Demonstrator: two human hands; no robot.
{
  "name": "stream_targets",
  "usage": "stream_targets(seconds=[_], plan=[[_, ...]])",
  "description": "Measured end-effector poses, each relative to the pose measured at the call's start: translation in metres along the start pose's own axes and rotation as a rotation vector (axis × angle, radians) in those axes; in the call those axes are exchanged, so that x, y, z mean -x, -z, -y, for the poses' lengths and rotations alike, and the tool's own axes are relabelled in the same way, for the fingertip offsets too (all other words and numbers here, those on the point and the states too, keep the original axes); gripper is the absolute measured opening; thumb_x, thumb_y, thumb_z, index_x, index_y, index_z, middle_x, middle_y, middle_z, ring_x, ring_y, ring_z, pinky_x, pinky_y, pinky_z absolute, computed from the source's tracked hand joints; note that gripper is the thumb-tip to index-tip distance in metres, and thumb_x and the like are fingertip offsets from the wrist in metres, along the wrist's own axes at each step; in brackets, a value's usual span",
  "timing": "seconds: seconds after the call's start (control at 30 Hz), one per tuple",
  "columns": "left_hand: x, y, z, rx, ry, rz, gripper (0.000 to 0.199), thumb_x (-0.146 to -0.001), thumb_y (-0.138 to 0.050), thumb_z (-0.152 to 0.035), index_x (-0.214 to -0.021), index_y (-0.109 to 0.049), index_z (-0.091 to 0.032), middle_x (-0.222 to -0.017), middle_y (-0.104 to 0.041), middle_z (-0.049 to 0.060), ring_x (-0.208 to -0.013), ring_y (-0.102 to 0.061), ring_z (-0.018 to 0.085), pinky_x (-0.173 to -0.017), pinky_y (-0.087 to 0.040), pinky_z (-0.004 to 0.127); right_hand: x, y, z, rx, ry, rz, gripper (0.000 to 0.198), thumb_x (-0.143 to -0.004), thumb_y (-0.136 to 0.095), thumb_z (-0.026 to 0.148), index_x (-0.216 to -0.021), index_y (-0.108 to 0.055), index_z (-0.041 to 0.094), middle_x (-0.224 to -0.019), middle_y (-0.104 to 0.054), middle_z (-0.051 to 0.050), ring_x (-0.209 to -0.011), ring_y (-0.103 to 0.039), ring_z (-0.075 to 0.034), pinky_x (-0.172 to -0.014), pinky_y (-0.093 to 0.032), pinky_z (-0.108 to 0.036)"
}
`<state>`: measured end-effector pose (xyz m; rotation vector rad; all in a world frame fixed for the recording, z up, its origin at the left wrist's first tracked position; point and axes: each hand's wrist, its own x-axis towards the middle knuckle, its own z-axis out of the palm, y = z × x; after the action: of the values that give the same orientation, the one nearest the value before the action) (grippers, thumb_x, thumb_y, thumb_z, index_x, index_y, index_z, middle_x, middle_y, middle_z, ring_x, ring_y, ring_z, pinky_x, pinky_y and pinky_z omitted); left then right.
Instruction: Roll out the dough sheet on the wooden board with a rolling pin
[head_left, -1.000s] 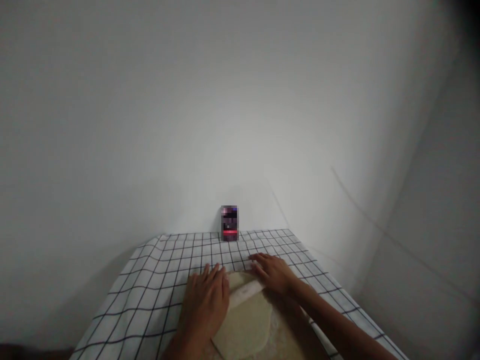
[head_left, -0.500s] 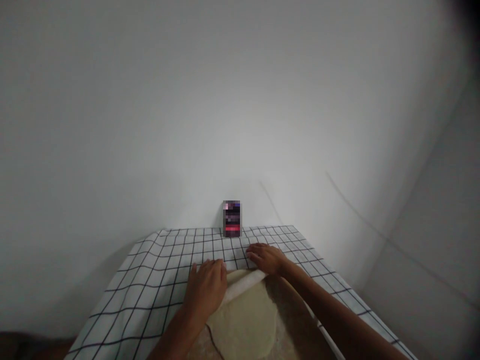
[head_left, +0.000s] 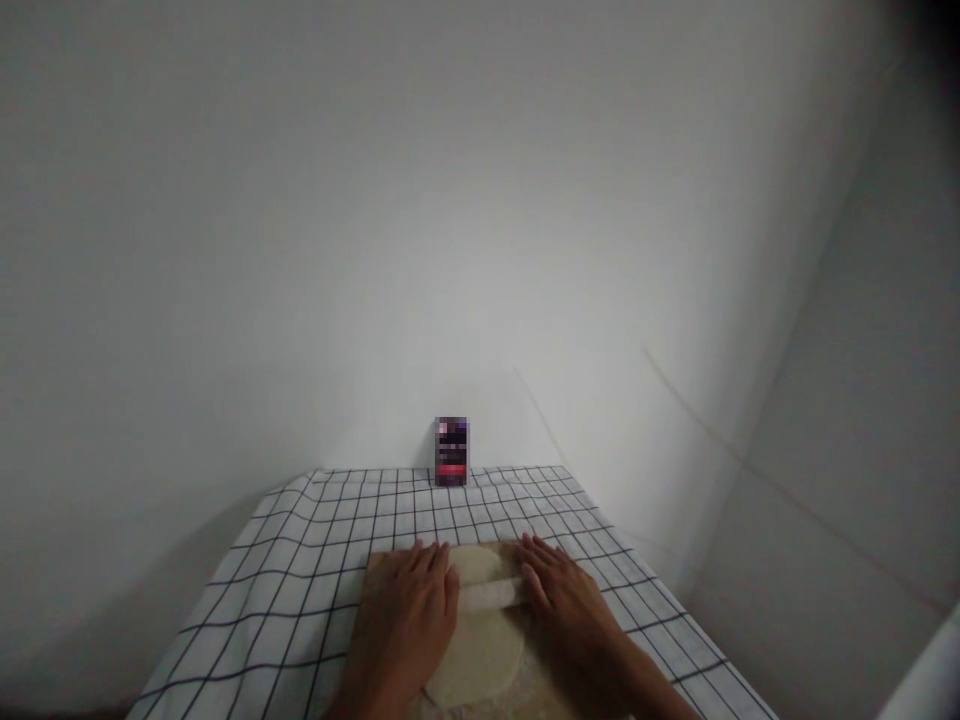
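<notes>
passable: cloth [head_left: 277, 590] left of board [head_left: 373, 582] | obstacle: rolling pin [head_left: 489, 597] across dough [head_left: 476, 660]

The scene is dimly lit. The back wall [head_left: 480, 260] is illuminated most strongly near its middle, and brightness is reduced toward the edges; the upper right corner is nearly blacked out. A soft, broad shadow is cast on the wall left of the checked cloth [head_left: 277, 590]. The board [head_left: 377, 585] is darkened beside the right hand [head_left: 566, 598]. Fine detail is softened; the upright object [head_left: 451, 452] is obscured by coarse pixelation.
</notes>
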<state>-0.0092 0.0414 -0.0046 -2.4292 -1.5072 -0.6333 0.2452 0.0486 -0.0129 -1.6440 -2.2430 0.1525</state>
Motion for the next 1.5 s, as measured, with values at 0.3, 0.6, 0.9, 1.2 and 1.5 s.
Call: stream_targets(seconds=[0.3,0.6,0.9,1.2,1.5], plan=[[0.023,0.012,-0.016,0.054,0.035,0.092,0.063,-0.101,-0.042,-0.058,-0.147,-0.057,-0.018,-0.152,-0.056,0.013,-0.138,-0.055,0.038,-0.114,-0.045,0.060,0.009,0.000,0.001,-0.044,0.036,-0.012,0.057,-0.109,-0.020,0.045,-0.144,-0.060,0.024,-0.156,-0.051,-0.008,-0.150,-0.040,-0.027,-0.126,-0.027,-0.050],[-0.026,0.016,-0.001,0.028,0.219,0.074,0.045,-0.106,-0.033,-0.041,-0.107,-0.074,-0.022,-0.108,-0.078,0.011,-0.106,-0.070,0.028,-0.096,-0.049,0.043,-0.088,0.014,0.012,0.040,0.005,0.075,0.057,-0.109,-0.022,0.046,-0.105,-0.073,0.023,-0.109,-0.078,-0.010,-0.102,-0.072,-0.024,-0.085,-0.049,-0.033],[-0.079,0.005,0.034,0.012,0.418,0.169,0.051,-0.104,-0.034,-0.044,-0.089,-0.076,-0.020,-0.091,-0.079,0.011,-0.088,-0.074,0.024,-0.073,-0.045,0.033,-0.152,-0.002,0.006,0.089,-0.067,0.040,0.045,-0.105,-0.037,0.043,-0.099,-0.076,0.020,-0.105,-0.077,-0.013,-0.100,-0.071,-0.024,-0.080,-0.045,-0.031],[-0.087,0.004,0.042,0.045,0.386,0.231,0.044,-0.100,-0.045,-0.049,-0.086,-0.076,-0.023,-0.091,-0.080,0.007,-0.091,-0.074,0.023,-0.070,-0.043,0.029,-0.165,-0.014,-0.002,0.108,-0.101,0.033,0.038,-0.102,-0.043,0.038,-0.100,-0.077,0.020,-0.107,-0.077,-0.013,-0.101,-0.071,-0.024,-0.082,-0.047,-0.031],[-0.066,-0.001,0.028,0.048,0.303,0.211,0.042,-0.105,-0.036,-0.036,-0.095,-0.074,-0.020,-0.102,-0.078,0.010,-0.098,-0.072,0.022,-0.084,-0.048,0.032,-0.130,-0.002,0.002,0.082,-0.039,0.050,0.044,-0.106,-0.033,0.039,-0.105,-0.073,0.019,-0.116,-0.072,-0.012,-0.106,-0.069,-0.023,-0.084,-0.048,-0.033]])
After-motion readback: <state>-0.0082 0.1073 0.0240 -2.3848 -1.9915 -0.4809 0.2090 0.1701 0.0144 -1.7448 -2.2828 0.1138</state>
